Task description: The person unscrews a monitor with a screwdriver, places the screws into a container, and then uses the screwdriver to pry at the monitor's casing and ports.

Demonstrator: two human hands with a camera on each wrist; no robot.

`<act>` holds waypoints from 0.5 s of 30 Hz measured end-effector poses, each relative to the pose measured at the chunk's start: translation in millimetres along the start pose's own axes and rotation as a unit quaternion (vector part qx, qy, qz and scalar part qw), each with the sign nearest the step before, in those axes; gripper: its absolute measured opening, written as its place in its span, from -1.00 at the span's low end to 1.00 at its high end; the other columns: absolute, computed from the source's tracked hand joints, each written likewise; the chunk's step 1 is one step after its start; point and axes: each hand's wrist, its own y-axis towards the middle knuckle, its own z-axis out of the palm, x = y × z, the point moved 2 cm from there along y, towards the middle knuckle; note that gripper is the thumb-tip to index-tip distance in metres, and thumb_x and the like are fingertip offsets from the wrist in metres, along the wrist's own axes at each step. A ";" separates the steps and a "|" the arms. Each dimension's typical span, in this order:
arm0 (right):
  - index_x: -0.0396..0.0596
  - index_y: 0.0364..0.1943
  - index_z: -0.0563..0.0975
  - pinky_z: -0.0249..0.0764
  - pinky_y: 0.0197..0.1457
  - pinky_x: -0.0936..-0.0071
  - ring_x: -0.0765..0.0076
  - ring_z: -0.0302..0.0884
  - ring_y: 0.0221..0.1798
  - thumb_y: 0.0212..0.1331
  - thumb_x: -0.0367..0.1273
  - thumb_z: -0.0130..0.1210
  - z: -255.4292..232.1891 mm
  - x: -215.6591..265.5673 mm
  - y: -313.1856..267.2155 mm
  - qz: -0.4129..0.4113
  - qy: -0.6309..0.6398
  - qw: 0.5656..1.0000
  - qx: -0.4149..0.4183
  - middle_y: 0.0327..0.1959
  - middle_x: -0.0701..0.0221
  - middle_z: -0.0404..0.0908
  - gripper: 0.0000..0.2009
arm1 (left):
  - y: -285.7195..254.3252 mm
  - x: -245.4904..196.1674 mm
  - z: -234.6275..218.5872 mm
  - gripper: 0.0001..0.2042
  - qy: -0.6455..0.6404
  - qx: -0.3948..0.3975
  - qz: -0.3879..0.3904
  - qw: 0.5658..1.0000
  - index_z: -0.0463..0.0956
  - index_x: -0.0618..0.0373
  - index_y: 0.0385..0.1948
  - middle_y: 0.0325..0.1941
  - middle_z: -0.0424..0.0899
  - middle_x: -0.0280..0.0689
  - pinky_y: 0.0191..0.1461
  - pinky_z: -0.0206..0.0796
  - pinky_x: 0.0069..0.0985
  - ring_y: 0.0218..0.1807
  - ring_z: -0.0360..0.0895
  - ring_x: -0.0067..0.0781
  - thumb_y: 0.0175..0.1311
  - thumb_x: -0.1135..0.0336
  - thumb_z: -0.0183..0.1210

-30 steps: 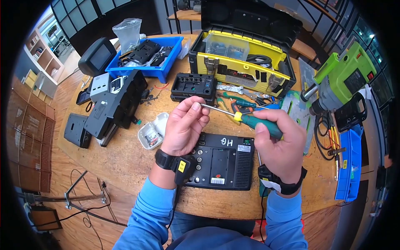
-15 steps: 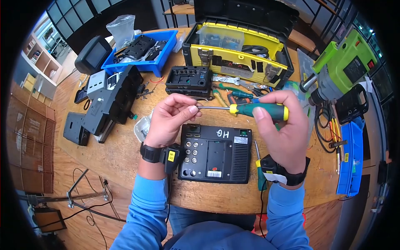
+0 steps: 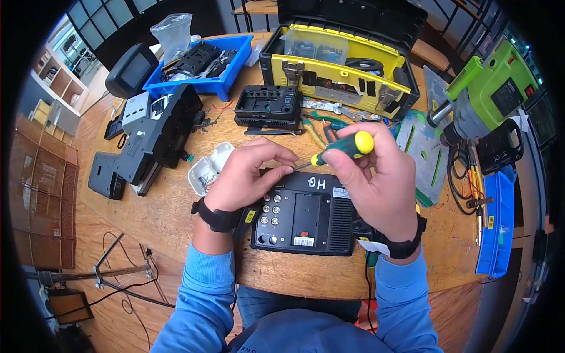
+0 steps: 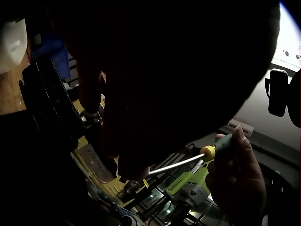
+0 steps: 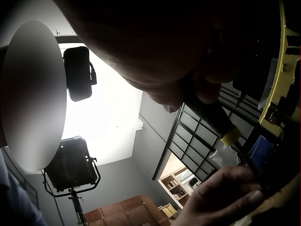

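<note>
In the head view the right hand (image 3: pixel 379 176) grips the green and yellow handle of a screwdriver (image 3: pixel 347 147), its shaft slanting down to the left. Thumb and fingers of the left hand (image 3: pixel 247 176) meet at the shaft's tip, over the top edge of a black device (image 3: pixel 306 217) marked HQ that lies flat. Whether a screw sits at the tip is hidden by the fingers. The left wrist view shows the shaft (image 4: pixel 176 165) running from the right hand (image 4: pixel 237 183) to the dark left fingertips.
Left of the hands stand an open white case (image 3: pixel 219 160) with small parts and several black devices. Behind are a black unit (image 3: pixel 268 106), a blue bin (image 3: pixel 226 82) and a yellow toolbox (image 3: pixel 329 79). A green drill (image 3: pixel 500 94) and blue tray (image 3: pixel 495 229) stand right.
Both hands have come down to the top edge of the black device and closer together. The screwdriver, level half a second ago, now tilts with its handle end up toward the camera.
</note>
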 end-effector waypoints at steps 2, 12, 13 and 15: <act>-0.17 0.02 0.57 0.51 -0.39 0.66 0.71 0.61 -0.45 0.36 -0.33 0.44 4.8 -4.0 -0.4 -0.005 0.010 1.000 -0.002 -0.38 0.45 0.72 -0.68 | -1.9 -0.5 -2.7 -0.81 -0.006 -0.002 0.009 1.000 0.74 0.21 -0.12 -0.14 0.83 -0.19 0.04 0.56 -0.40 -0.09 0.78 -0.29 0.26 0.58 0.41; -0.15 0.03 0.55 0.39 -0.38 0.69 0.75 0.51 -0.41 0.45 -0.30 0.35 -5.6 -2.2 -1.2 -0.023 0.047 0.994 -0.094 -0.35 0.49 0.68 -0.72 | -8.9 17.2 -2.3 -0.83 -0.174 -0.072 -0.096 0.977 0.69 0.25 0.01 0.03 0.79 -0.24 0.12 0.58 -0.53 0.04 0.73 -0.48 0.47 0.53 0.32; -0.15 0.03 0.54 0.38 -0.38 0.69 0.76 0.50 -0.41 0.45 -0.30 0.34 -7.1 -2.0 -1.6 -0.028 0.046 0.994 -0.099 -0.35 0.49 0.68 -0.72 | -9.0 20.6 0.1 -0.81 -0.230 -0.083 -0.101 0.964 0.67 0.25 0.04 0.02 0.80 -0.24 0.10 0.59 -0.54 0.04 0.74 -0.49 0.47 0.53 0.32; -0.16 0.03 0.54 0.38 -0.39 0.69 0.77 0.49 -0.41 0.45 -0.31 0.34 -9.3 -0.8 -2.4 -0.027 0.043 0.994 -0.100 -0.35 0.49 0.68 -0.73 | -7.9 23.3 1.6 -0.77 -0.250 -0.093 -0.089 0.960 0.64 0.23 0.09 0.00 0.82 -0.22 0.08 0.59 -0.56 0.01 0.75 -0.51 0.47 0.53 0.32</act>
